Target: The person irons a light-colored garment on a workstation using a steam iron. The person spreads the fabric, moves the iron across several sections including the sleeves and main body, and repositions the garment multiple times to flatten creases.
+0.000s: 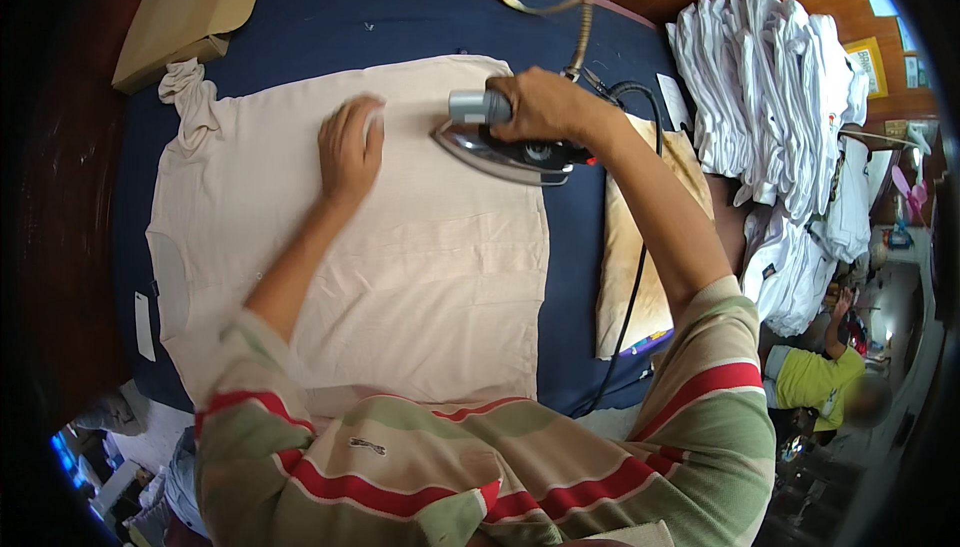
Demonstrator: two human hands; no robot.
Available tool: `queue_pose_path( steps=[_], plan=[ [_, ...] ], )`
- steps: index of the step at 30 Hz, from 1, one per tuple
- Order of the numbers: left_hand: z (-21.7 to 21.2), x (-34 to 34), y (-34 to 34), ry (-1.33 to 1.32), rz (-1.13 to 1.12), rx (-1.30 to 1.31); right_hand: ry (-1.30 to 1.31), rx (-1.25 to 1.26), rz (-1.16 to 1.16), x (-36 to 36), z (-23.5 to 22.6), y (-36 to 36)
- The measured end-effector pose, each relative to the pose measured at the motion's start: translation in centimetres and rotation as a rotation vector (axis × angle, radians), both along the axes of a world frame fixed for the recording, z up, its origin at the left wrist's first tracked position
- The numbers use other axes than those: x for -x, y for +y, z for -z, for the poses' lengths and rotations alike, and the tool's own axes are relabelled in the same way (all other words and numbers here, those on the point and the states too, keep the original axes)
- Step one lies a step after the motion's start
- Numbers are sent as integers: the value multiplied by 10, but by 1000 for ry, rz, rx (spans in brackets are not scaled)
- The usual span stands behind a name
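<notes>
Item: pale pink garment (400, 247), spread flat on the dark blue padded desk (590, 277), collar end toward the person's left, one sleeve bunched at the far left corner.

Item: electric iron (510, 152), soleplate resting on the garment's far right edge. Right hand (545, 107) is clenched around its grey handle. Black cord (628, 297) runs from the iron's rear, across a scorched, yellowed pad (640, 257), and off the near edge of the desk.

Item: left hand (350, 147), released and flat, palm down on the fabric just beside the iron's tip, grasping nothing.

Item: stack of folded white garments (770, 87), on the right, well apart from the iron.

Item: cardboard box (185, 17), far left corner.

Risks, as judged:
- Fingers lie near the hot soleplate; a stroke toward the left hand could burn them.
- An iron left resting in one spot could scorch the thin fabric, as the stained pad suggests.
- The bunched sleeve and faint ripples could be pressed into hard creases if not smoothed first.
- The trailing cord could snag on the pad or desk edge and jerk the iron off line.
</notes>
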State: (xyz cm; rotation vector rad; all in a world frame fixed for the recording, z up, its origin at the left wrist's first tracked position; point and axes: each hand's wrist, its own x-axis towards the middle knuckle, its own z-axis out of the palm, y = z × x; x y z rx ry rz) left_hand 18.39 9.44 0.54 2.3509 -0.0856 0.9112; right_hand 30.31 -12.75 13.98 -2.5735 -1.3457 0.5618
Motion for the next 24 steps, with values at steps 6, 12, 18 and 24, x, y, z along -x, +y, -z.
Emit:
queue_pose_path(
  steps=[6,12,18,24],
  plan=[
    [-12,-129,-34,276,418,-340,-7,67,-7,39,-1,-10],
    [-31,-189,-70,669,720,-570,-9,46,8,40,2,-15],
    [-45,-199,-74,807,841,-593,-8,34,12,40,5,-16],
    [-36,-204,-73,658,880,-545,-4,-3,79,33,1,-20]
  ],
)
